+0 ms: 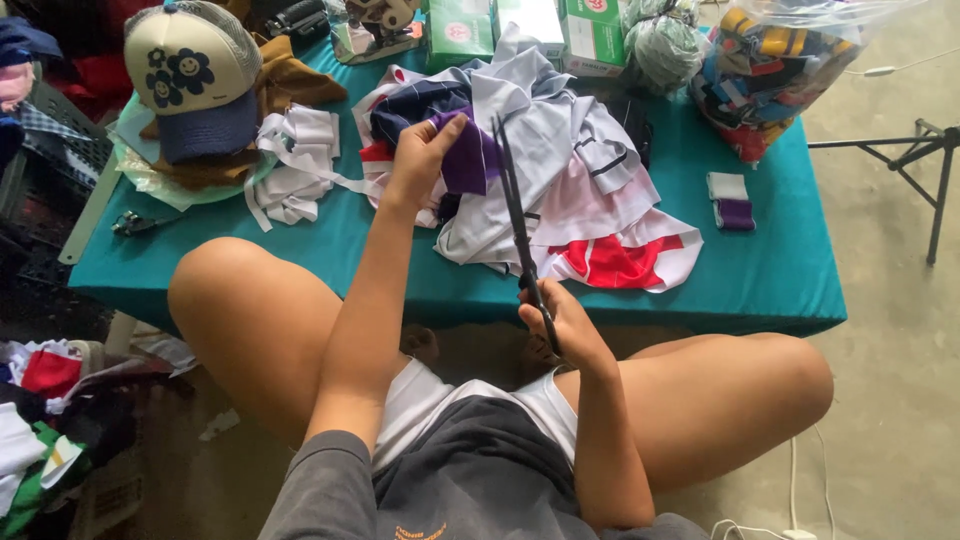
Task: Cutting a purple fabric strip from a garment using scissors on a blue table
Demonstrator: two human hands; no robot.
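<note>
Scissors point(522, 230), long and dark, stand nearly upright over the near edge of the bench point(780, 270), their blades shut and their tips up against a purple piece of cloth point(470, 160). The right hand point(565, 325) is clamped round the handles, just off the bench's near edge. The left hand point(420, 160) is closed on the purple cloth, pinching it above a heap of white, navy and red garments point(590, 200) in the middle of the bench. White fabric strips point(300, 165) lie toward the left side, and beside them a cream and navy cap point(195, 75) rests near the far left corner. A small folded white and purple piece point(732, 200) sits toward the right edge, with a clear bag of coloured scraps point(775, 65) at the far right corner.
</note>
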